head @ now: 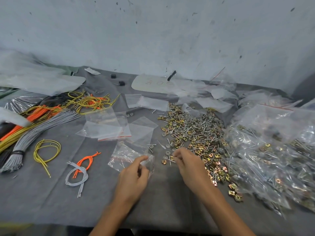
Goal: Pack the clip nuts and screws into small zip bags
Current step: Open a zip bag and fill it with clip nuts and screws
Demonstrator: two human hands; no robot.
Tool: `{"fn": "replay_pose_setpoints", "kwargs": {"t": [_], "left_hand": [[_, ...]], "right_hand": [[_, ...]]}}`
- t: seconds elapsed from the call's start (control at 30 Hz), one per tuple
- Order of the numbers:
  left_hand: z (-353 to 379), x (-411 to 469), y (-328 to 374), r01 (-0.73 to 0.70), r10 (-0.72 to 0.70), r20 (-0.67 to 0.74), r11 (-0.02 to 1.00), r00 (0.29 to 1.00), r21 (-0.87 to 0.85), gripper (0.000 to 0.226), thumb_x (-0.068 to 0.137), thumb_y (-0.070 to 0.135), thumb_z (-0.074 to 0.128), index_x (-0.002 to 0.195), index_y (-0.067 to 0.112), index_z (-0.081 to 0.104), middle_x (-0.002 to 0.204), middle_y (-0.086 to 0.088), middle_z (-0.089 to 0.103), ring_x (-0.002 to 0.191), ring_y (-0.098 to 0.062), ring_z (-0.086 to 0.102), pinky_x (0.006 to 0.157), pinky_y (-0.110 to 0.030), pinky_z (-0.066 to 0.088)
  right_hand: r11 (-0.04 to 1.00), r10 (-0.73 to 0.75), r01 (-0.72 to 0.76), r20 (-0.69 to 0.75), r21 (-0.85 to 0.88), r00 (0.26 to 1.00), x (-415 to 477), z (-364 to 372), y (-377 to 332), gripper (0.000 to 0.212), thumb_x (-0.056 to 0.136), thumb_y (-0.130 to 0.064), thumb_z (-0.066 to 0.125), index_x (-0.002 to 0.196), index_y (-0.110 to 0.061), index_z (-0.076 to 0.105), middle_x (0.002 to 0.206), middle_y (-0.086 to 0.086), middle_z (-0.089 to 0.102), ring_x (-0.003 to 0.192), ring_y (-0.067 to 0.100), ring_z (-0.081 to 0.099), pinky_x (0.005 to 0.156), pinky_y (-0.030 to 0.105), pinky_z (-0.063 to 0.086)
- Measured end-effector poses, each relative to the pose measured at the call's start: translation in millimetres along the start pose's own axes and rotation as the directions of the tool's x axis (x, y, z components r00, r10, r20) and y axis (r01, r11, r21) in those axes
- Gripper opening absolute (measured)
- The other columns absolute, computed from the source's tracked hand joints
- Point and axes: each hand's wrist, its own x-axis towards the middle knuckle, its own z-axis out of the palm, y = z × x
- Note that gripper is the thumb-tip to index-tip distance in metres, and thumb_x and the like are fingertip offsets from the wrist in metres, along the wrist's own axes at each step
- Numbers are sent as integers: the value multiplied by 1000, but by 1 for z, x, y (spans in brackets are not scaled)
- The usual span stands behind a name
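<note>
1. Left hand [134, 174] pinches the right edge of a small zip bag [126, 155]; right hand [187, 160] curls its fingertips at the pile's near edge, grip unclear.
2. Clip nuts and screws [196, 133] lie right of the bag, nearest the right hand.

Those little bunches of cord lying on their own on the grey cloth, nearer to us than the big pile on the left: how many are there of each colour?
yellow bunch: 1
orange bunch: 1
grey bunch: 1, tangled with the orange one
Total: 3
</note>
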Motion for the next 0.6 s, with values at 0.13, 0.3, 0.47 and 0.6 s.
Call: {"fn": "replay_pose_setpoints", "kwargs": {"t": [0.13, 0.3, 0.47, 0.6], "left_hand": [[0, 1, 0, 20, -20, -1, 999, 1000, -46, 38, 86, 31, 48, 119, 32, 66, 68, 17, 60, 60, -5, 57, 66, -32, 51], [1, 1, -5, 23, -23, 4, 998, 1000, -62, 36, 87, 31, 48, 119, 34, 65, 66, 14, 60, 59, -6, 58, 66, -34, 53], [2, 3, -7, 19, -19, -7, 996, 1000, -87, 34, 87, 31, 50, 117, 35, 65, 68, 12, 60, 60, -6, 58, 64, -30, 51], [3, 4, -8, 20, -21, -8, 996, 1000, -87, 34, 87, 27, 51, 117, 33, 66, 66, 13, 58, 59, -6, 56, 64, -26, 49]], "right_hand": [[943, 128, -129, 23, 306, 991, -8, 0, -14, 16, 89, -13, 70, 95, -28, 69, 91, -13, 69, 81, -3, 64, 71, 14, 49], [984, 65, -69, 26, 166, 998, -15, 22, -23, 17, 95, -14, 65, 110, -18, 69, 104, -6, 69, 97, 9, 63, 89, 29, 50], [970, 115, -116, 17, 214, 993, -13, 11, -10, 13, 100, -19, 59, 107, -25, 69, 100, -12, 68, 92, 1, 60, 81, 20, 47], [908, 206, -229, 102, 351, 973, -12, 9, -5, 11, 97, -21, 64, 97, -32, 63, 96, -15, 68, 93, -7, 61, 79, 15, 46]]}}
